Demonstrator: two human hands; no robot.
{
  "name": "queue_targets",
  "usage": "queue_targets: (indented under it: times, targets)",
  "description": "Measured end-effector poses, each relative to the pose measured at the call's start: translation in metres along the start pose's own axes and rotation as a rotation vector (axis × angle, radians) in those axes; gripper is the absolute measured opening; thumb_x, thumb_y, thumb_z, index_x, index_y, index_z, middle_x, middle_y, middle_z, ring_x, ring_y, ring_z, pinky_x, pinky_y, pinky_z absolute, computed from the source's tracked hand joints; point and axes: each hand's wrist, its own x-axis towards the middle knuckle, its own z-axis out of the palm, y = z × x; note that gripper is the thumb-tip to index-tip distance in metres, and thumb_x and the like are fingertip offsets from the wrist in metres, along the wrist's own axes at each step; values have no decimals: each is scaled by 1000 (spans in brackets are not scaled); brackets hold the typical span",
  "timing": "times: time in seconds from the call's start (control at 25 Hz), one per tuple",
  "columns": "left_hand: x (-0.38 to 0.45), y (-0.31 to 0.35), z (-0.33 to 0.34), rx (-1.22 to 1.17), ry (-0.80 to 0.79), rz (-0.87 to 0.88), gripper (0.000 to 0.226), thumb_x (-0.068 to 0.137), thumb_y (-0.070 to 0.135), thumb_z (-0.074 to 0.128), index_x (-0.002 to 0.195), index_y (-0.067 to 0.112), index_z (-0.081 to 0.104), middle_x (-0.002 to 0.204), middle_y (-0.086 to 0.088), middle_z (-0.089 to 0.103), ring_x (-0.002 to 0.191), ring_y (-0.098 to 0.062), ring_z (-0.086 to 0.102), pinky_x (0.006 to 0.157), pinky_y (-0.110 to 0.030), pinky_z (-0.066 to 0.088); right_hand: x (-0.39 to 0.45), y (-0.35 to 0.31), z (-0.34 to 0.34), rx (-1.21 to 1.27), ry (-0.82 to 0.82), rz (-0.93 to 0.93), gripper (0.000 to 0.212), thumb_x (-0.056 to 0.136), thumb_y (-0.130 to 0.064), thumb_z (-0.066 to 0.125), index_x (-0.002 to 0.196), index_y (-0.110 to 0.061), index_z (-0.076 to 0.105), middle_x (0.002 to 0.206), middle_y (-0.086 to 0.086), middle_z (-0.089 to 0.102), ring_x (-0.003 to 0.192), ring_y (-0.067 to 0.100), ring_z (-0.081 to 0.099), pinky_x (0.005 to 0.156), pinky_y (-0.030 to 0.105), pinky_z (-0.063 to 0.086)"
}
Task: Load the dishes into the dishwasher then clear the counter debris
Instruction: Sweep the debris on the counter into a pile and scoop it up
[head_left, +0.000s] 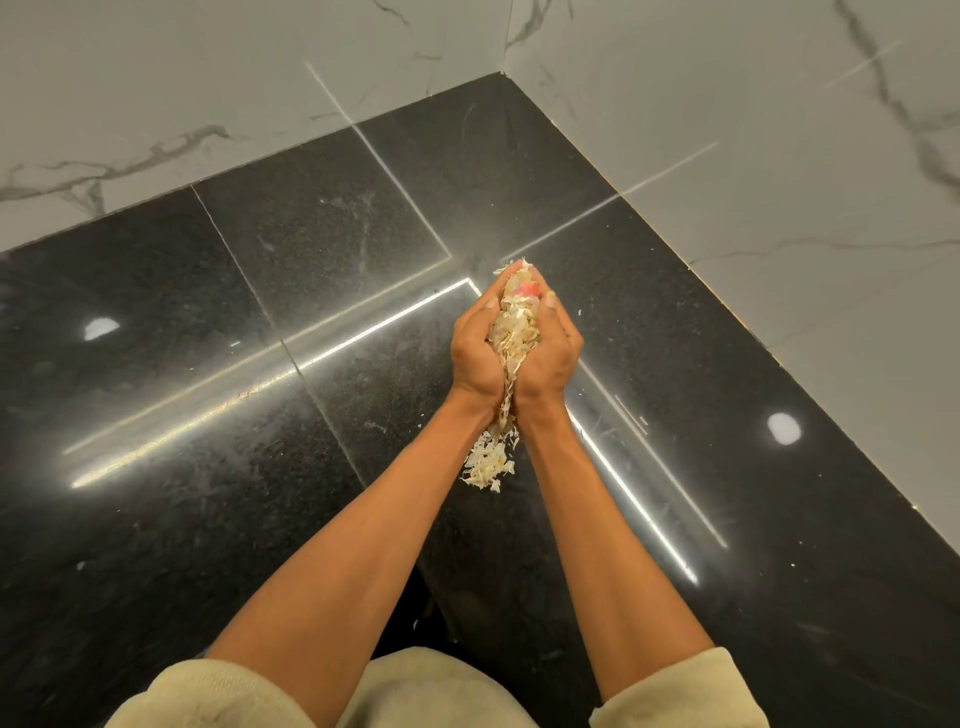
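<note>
My left hand and my right hand are cupped together above the black counter, fingers curled round a heap of pale, papery peel debris. A small pink-red piece shows near the fingertips. More of the same flakes hang out below the heels of my hands, and a loose clump of flakes shows between my wrists; whether it lies on the counter or is falling I cannot tell. No dishes or dishwasher are in view.
The glossy black counter fills a corner, bounded by white marble-look wall tiles at the back and right. A few tiny white specks lie scattered on the surface. Ceiling lights reflect in the stone.
</note>
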Motion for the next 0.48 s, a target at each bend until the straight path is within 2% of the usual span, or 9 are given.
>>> queue_targets:
  times: [0.08, 0.16, 0.24, 0.32, 0.48]
  targets:
    - [-3, 5, 7, 4, 12, 8, 50, 95, 15, 39, 137, -10, 49, 124, -24, 62, 112, -30, 63, 89, -33, 55, -4, -6, 2, -11, 0, -22, 36, 106, -12, 42, 125, 14, 59, 110, 30, 68, 91, 29, 68, 77, 35, 60]
    - [-5, 11, 15, 37, 21, 20, 55, 91, 18, 42, 137, -12, 47, 133, -32, 55, 117, -35, 59, 95, -36, 54, -8, -10, 6, -15, -25, -40, 38, 104, -14, 43, 128, 13, 58, 122, 36, 61, 101, 37, 65, 88, 47, 56]
    - [-9, 19, 23, 30, 22, 42, 57, 89, 18, 44, 138, -12, 48, 138, -36, 49, 116, -34, 56, 93, -33, 54, -12, -18, 11, -20, -38, -49, 38, 104, -13, 43, 127, 12, 59, 124, 36, 61, 108, 42, 64, 96, 55, 51]
    - [-11, 27, 31, 23, 23, 69, 58, 87, 18, 44, 137, -11, 49, 133, -34, 53, 110, -31, 59, 87, -29, 55, -15, -26, 16, -33, -43, -67, 36, 104, -11, 43, 127, 10, 61, 124, 31, 64, 114, 45, 63, 100, 56, 51]
    - [-20, 36, 39, 49, 4, 78, 60, 86, 19, 44, 136, -15, 47, 124, -32, 57, 107, -31, 62, 85, -31, 57, -23, -33, 22, -47, -47, -88, 37, 102, -11, 43, 126, 10, 61, 122, 31, 64, 113, 44, 64, 99, 58, 51]
